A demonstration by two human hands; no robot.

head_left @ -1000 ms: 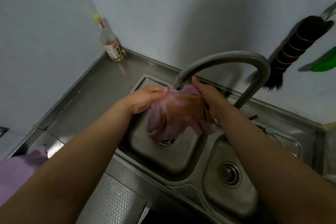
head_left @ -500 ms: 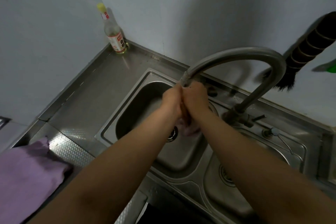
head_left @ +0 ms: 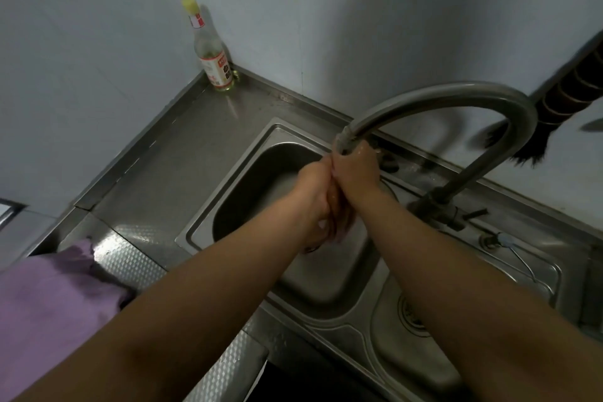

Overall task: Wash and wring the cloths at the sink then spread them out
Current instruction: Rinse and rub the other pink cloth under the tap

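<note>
Since a second ago bunched from a hanging spread into a tight wad, small purple wet cloth (head_left: 341,233) now clamped between left hand (head_left: 313,202) and right hand (head_left: 355,170) under curved steel tap (head_left: 424,101) over steel sink basin (head_left: 248,192), so wringing probably begun.

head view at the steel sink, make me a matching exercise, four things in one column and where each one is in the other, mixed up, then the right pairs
Things:
1. clear glass bottle with a yellow cap
2. spread purple cloth
3. curved grey metal faucet
4. dark bristled brush

Places:
A. arching over the left basin, above the two hands
B. hanging on the wall at the right
C. standing in the back corner of the steel counter
D. lying on the counter at the lower left

Pairs: 1-C, 2-D, 3-A, 4-B
</note>
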